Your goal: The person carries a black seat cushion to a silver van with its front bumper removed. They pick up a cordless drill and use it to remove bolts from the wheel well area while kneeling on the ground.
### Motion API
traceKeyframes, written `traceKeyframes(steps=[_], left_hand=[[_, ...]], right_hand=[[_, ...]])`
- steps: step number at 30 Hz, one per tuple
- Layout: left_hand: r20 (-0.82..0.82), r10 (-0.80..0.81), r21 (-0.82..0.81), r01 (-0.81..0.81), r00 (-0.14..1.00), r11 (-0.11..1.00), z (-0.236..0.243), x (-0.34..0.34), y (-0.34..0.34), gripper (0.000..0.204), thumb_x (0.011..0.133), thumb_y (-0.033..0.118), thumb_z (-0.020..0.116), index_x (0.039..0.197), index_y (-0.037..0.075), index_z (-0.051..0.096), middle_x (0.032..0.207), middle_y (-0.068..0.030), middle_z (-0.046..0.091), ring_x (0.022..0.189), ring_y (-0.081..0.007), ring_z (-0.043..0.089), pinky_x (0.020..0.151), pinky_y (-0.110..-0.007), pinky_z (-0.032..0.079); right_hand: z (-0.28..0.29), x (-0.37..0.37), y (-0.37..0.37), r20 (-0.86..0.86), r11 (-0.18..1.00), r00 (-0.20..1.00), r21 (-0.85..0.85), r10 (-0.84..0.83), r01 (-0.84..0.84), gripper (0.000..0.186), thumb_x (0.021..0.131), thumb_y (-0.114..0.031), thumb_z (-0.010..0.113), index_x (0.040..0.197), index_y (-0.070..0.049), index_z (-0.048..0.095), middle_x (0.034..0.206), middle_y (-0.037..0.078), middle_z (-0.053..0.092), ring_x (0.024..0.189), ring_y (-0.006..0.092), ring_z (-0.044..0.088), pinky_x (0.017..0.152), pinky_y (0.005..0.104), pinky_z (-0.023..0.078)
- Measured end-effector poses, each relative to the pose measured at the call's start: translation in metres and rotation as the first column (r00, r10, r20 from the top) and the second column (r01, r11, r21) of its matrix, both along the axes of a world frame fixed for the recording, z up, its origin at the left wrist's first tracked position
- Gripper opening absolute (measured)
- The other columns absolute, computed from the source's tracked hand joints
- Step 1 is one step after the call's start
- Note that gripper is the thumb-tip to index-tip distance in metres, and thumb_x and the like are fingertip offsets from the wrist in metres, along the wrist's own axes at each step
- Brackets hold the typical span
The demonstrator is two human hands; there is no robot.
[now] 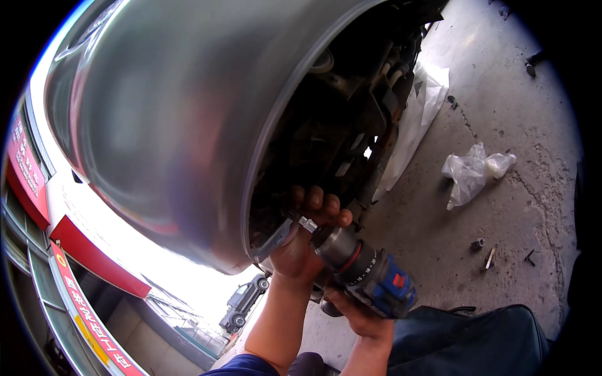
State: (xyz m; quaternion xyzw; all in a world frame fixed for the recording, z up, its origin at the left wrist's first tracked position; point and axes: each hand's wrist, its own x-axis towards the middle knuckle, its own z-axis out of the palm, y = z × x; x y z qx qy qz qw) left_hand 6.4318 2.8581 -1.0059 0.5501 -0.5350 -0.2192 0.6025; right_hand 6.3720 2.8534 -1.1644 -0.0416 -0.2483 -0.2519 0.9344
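My right hand [364,316] is wrapped round the grip of a cordless drill [357,266] with a blue and black body, a red switch and a dark chuck. A silver bit [307,224] sticks out of the chuck, pointing up and left at the lower edge of a car's wheel arch. My left hand [307,216] is just behind the bit, fingers curled, beside a grey metal strip [274,239] at the end of the arch. What those fingers grip is hidden. The shiny dark car body panel [169,125] fills the upper left.
Dark underbody parts [351,94] show inside the arch. On the concrete floor lie a crumpled clear plastic bag [473,170], a white sheet [414,119] and several small fasteners [490,257]. A dark bag [476,341] sits at lower right. Another vehicle [246,301] is parked farther off.
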Motion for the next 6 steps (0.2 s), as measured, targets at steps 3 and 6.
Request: traceKeyframes(steps=[3,6], left_hand=[[-0.064,-0.017,-0.024,0.016,0.998,1.000,-0.0042,-0.0006,-0.0013,0.029,0.097,0.033,0.073,0.123,0.020,0.070,0.116,0.0040,0.067,0.116,-0.0175,0.059,0.096,-0.044,0.042],[-0.105,-0.084,-0.031,0.081,0.991,0.996,-0.0071,0.0037,-0.0056,0.027,0.097,0.035,0.074,0.120,0.020,0.072,0.114,0.0047,0.069,0.116,-0.0177,0.059,0.096,-0.045,0.042]], right_hand=[[-0.0040,0.0030,0.0035,0.000,0.999,1.000,-0.026,-0.031,0.031,0.043,0.082,-0.010,0.091,0.119,-0.004,0.070,0.100,0.005,0.075,0.088,0.0143,0.070,0.080,0.0325,0.058],[-0.0065,0.0030,0.0019,0.004,0.995,0.996,-0.050,-0.086,0.086,0.044,0.084,-0.010,0.089,0.123,-0.007,0.070,0.109,0.007,0.077,0.103,0.0156,0.073,0.092,0.0328,0.057]])
